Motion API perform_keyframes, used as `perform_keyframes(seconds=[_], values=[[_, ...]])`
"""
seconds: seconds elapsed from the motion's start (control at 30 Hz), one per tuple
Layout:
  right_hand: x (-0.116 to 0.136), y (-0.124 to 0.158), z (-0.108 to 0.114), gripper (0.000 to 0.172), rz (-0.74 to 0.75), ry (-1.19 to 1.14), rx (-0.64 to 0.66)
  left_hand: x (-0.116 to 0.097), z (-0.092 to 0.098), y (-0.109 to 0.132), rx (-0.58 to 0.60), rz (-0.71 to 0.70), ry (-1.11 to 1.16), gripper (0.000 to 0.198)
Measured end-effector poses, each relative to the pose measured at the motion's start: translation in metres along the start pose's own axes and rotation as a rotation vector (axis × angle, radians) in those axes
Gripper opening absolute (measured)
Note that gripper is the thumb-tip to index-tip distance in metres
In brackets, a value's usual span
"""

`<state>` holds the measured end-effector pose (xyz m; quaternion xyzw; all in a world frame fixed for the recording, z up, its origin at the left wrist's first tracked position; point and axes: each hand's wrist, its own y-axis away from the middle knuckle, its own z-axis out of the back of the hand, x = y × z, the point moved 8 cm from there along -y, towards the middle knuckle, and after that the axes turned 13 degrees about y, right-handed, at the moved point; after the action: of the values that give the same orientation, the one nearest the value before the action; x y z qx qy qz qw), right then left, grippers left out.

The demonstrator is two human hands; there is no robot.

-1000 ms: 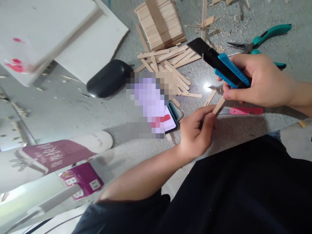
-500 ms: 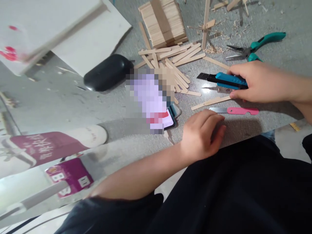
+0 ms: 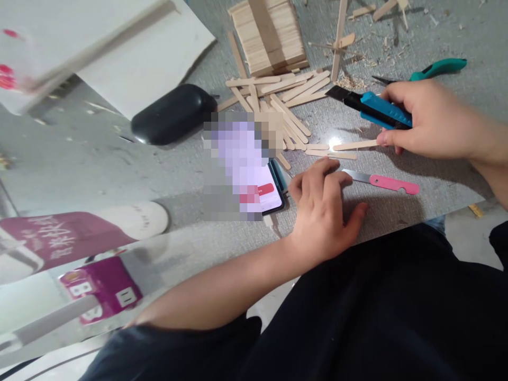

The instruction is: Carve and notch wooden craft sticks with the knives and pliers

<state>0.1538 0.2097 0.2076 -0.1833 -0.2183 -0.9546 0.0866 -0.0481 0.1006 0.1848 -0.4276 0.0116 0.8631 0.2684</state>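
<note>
My right hand (image 3: pixel 436 119) is wrapped round a blue and black utility knife (image 3: pixel 377 108), its blade pointing left and up. The thumb and a finger of the same hand also pinch one end of a wooden craft stick (image 3: pixel 355 144). Near the table's front edge, my left hand (image 3: pixel 321 211) rests with its fingers apart, holding nothing. Just beyond its fingertips lies another craft stick (image 3: pixel 343 155). A pink-handled folding knife (image 3: pixel 395 184) with its blade out lies to the right of the left hand, the blade tip close to the fingers.
Loose craft sticks (image 3: pixel 288 119) lie before a bundled stack (image 3: pixel 264 37). Green-handled pliers (image 3: pixel 438 69) are partly hidden behind my right hand. A partly blurred phone (image 3: pixel 272 198) with a cable, a black case (image 3: pixel 172 114) and a purple power strip (image 3: pixel 115 286) are to the left.
My right hand has lifted the knife and a craft stick slightly away from me; another stick now lies separate below it. My left fingers have uncurled and spread forward.
</note>
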Motion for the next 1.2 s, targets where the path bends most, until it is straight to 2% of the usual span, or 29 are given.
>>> perform_keyframes(seconds=[0.13,0.37,0.47,0.63,0.73,0.8,0.93,1.03,1.13,1.2], values=[[0.0,0.001,-0.003,0.02,-0.005,0.059,0.033,-0.001,0.0,0.0,0.002,-0.011,0.011,0.049],[-0.002,0.002,0.001,0.023,0.025,-0.029,-0.022,-0.003,0.001,0.0,0.006,-0.048,0.003,0.047],[-0.001,0.002,-0.002,0.019,0.024,0.035,0.016,-0.009,0.002,0.0,0.01,-0.112,-0.019,0.045],[0.005,0.003,-0.008,0.019,0.035,0.098,0.124,-0.036,-0.014,0.01,0.196,-0.42,-0.111,0.04],[0.01,0.006,-0.007,0.016,0.076,0.111,0.103,-0.035,-0.023,0.012,0.288,-0.393,-0.185,0.047],[0.014,0.008,-0.007,0.016,0.116,0.137,0.079,-0.033,-0.025,0.011,0.306,-0.359,-0.213,0.053],[0.016,0.011,-0.002,0.018,0.151,0.17,0.011,-0.035,-0.022,0.012,0.268,-0.394,-0.204,0.045],[0.01,0.009,0.005,0.019,0.154,0.17,-0.067,-0.034,-0.013,0.009,0.174,-0.388,-0.177,0.039],[0.007,0.005,0.007,0.018,0.241,0.181,-0.114,-0.028,-0.006,0.005,0.084,-0.32,-0.204,0.048],[0.007,0.004,0.005,0.018,0.295,0.215,-0.114,-0.023,-0.009,0.003,0.107,-0.272,-0.236,0.055]])
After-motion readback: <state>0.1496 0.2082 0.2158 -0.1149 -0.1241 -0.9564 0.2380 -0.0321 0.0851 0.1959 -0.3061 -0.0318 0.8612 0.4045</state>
